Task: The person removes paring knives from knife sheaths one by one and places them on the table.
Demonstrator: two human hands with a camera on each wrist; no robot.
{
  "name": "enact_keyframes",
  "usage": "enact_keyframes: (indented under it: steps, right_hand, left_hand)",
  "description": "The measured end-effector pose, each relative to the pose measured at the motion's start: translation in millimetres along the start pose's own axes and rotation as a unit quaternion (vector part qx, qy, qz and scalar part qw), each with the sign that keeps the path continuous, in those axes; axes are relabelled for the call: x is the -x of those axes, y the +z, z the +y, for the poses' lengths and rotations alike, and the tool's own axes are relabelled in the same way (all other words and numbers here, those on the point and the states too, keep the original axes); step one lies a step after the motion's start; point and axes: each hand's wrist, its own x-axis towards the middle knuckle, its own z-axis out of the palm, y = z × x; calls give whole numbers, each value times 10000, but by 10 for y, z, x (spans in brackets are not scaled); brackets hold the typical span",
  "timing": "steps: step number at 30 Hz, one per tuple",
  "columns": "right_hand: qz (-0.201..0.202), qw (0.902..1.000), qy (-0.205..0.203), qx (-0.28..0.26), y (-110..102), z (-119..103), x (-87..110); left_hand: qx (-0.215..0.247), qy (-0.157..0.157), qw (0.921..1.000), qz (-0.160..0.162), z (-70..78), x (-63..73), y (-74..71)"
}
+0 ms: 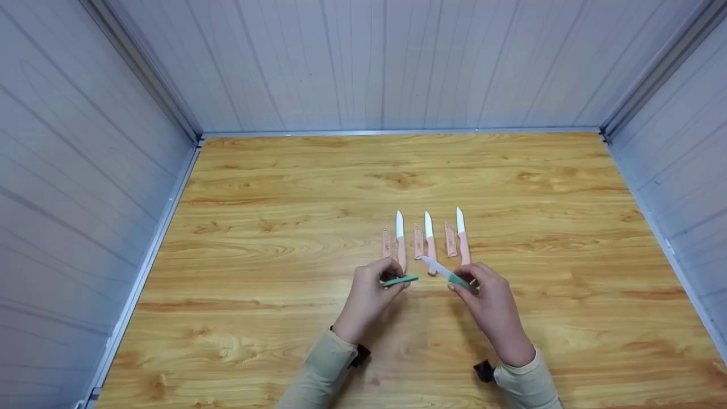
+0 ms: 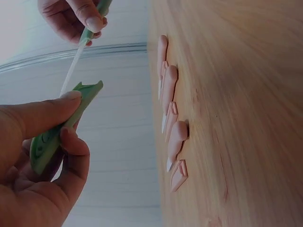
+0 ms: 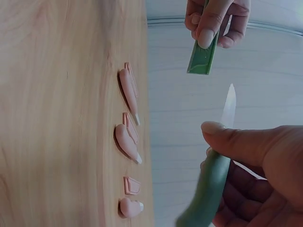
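My left hand (image 1: 370, 291) pinches a green knife sheath (image 2: 85, 101) between thumb and fingers, its mouth toward the right. In my right hand (image 1: 493, 300) is a small knife with a green handle (image 3: 208, 189) and a white blade (image 3: 229, 106). The right thumb presses near the base of the blade. The blade's tip points at the sheath, with a small gap between the two in the right wrist view. Both things are held up above the table, just in front of the pink knives.
On the wooden table (image 1: 272, 318) lie three pink-handled knives (image 1: 401, 250) with white blades pointing away. To the left of each is a pink sheath (image 1: 418, 241). Pale panel walls (image 1: 352, 68) enclose the table at the back and both sides.
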Motion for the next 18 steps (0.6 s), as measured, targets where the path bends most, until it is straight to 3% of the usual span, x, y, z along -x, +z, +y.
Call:
enact_keyframes:
  steps: [4, 9, 18]
  right_hand:
    - [-71, 9993, 306, -184, 10, 7, 5]
    - [-191, 9975, 597, -339, 34, 0, 17]
    - [-148, 9938, 941, -577, 101, 17, 54]
  left_hand:
    - [260, -207, 9994, 92, 1, -2, 0]
    - [461, -237, 9986, 124, 12, -5, 7]
    - [886, -230, 9957, -115, 37, -2, 66]
